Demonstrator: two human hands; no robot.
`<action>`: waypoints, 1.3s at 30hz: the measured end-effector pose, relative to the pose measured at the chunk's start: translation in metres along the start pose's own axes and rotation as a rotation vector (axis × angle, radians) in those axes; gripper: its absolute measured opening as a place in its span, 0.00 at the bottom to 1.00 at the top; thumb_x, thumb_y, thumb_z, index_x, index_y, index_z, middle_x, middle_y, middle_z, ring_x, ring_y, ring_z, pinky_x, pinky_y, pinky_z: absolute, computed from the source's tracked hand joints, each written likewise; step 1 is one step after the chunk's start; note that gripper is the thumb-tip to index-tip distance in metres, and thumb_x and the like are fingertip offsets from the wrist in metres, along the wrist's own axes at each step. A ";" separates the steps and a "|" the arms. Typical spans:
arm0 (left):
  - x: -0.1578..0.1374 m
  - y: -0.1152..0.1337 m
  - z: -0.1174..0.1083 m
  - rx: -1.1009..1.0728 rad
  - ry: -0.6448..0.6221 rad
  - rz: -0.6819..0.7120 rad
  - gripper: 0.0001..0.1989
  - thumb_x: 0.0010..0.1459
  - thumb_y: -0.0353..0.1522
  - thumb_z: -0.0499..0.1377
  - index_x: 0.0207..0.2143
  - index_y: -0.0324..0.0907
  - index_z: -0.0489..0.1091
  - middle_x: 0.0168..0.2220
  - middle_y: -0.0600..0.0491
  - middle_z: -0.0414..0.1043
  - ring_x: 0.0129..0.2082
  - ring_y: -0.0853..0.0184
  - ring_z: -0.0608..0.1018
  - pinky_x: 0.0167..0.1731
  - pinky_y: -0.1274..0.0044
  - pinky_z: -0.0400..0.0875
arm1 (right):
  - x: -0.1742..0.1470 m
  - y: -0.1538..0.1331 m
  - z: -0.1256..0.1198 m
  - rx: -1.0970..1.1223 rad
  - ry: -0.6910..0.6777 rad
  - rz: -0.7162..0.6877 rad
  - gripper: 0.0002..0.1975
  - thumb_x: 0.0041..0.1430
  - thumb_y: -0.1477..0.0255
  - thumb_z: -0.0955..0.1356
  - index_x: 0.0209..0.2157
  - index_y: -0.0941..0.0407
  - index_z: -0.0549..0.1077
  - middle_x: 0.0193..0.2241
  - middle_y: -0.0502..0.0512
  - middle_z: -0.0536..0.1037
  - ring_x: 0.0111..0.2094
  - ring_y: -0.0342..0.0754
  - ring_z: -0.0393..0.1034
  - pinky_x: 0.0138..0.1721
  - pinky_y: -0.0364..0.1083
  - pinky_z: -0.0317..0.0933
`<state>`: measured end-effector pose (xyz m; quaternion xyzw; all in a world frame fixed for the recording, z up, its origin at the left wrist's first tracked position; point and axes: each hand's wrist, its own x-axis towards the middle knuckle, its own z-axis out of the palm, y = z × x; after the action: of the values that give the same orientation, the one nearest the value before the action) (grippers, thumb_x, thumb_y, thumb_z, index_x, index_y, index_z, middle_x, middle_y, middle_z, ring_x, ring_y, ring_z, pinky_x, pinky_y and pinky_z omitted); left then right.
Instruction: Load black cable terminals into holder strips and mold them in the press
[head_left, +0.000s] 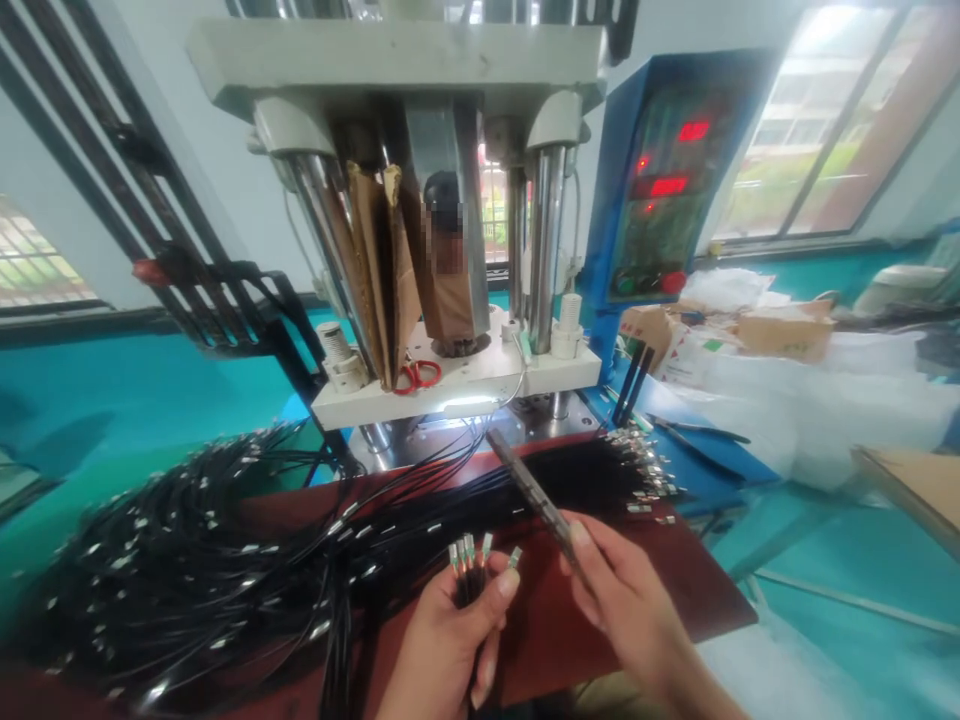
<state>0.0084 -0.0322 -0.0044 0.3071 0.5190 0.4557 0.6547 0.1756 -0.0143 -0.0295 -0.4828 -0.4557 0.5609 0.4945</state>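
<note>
My left hand is closed around several black cables, their small metal connector ends with green parts sticking up above the fingers. One connector is pinched near the thumb tip, apart from the others. In my right hand is a long, narrow dark metal bar with notches or holes along it, slanting up and to the left. The bar's far end is near the machine's lit lower opening. Behind both hands, a bundle of black cables lies across the reddish-brown board, its connector ends at the right.
A large pile of black cables spreads over the left side. Ahead stands a white press with steel columns, and red-handled scissors on its plate. A blue control box with red displays is at right, near white bags and cardboard.
</note>
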 end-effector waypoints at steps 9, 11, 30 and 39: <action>0.003 -0.004 0.010 0.242 0.030 0.060 0.18 0.50 0.46 0.62 0.28 0.39 0.69 0.12 0.61 0.59 0.09 0.80 0.54 0.10 0.85 0.46 | 0.007 0.004 0.031 0.012 0.002 -0.059 0.20 0.64 0.56 0.60 0.52 0.52 0.69 0.20 0.45 0.63 0.21 0.41 0.54 0.22 0.41 0.52; 0.004 -0.004 0.010 0.281 -0.014 0.064 0.18 0.53 0.46 0.60 0.28 0.38 0.69 0.14 0.59 0.61 0.09 0.79 0.56 0.10 0.85 0.47 | 0.007 0.007 0.031 -0.025 0.003 -0.049 0.21 0.64 0.56 0.60 0.52 0.51 0.69 0.21 0.46 0.65 0.21 0.42 0.55 0.22 0.42 0.53; 0.005 -0.004 0.012 0.212 -0.102 0.067 0.19 0.54 0.46 0.59 0.27 0.39 0.65 0.17 0.59 0.62 0.11 0.78 0.58 0.10 0.84 0.50 | 0.002 0.010 0.033 -0.191 -0.043 -0.079 0.19 0.65 0.58 0.59 0.54 0.48 0.66 0.30 0.50 0.71 0.28 0.45 0.63 0.32 0.43 0.61; 0.013 0.000 -0.009 -0.013 -0.155 -0.071 0.17 0.51 0.41 0.65 0.32 0.37 0.67 0.21 0.55 0.68 0.18 0.75 0.67 0.21 0.82 0.61 | 0.002 0.002 0.025 0.058 0.001 0.127 0.25 0.61 0.53 0.62 0.55 0.49 0.67 0.33 0.53 0.73 0.35 0.49 0.67 0.32 0.43 0.65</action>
<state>0.0006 -0.0209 -0.0118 0.3185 0.4745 0.4104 0.7106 0.1502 -0.0129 -0.0290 -0.4967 -0.4075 0.6037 0.4719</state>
